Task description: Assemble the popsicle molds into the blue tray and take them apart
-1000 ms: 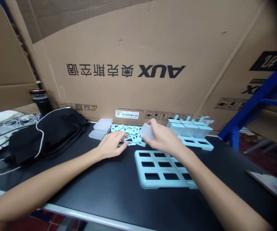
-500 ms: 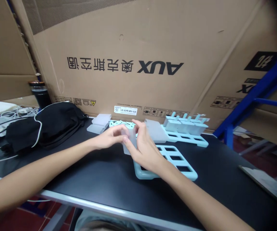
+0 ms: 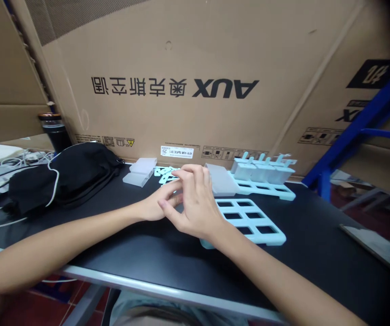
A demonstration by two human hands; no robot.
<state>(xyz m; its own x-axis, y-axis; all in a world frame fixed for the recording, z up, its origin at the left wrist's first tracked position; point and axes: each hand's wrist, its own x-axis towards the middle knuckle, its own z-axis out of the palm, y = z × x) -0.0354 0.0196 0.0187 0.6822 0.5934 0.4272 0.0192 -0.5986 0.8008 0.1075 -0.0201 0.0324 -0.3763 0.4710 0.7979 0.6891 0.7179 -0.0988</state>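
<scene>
My left hand (image 3: 161,201) and my right hand (image 3: 195,201) are brought together above the black table, their fingers curled toward each other. Between them is a small frosted popsicle mold, now hidden behind my right fingers. Just under my right wrist lies a light-blue rack (image 3: 273,229) with rectangular openings, partly covered by the arm. Beyond the fingers are several small light-blue pieces (image 3: 163,171). A frosted box (image 3: 222,180) stands right behind my right hand.
Several popsicle molds with blue sticks (image 3: 262,170) stand in a second blue rack (image 3: 285,194) at the back right. More frosted cases (image 3: 139,174) sit back left, beside a black bag (image 3: 79,176), cables and a dark bottle (image 3: 57,133). A large cardboard box (image 3: 168,117) walls the back.
My right hand has turned over and closed in front of the frosted mold, which showed between both hands before. The camera view has shifted slightly.
</scene>
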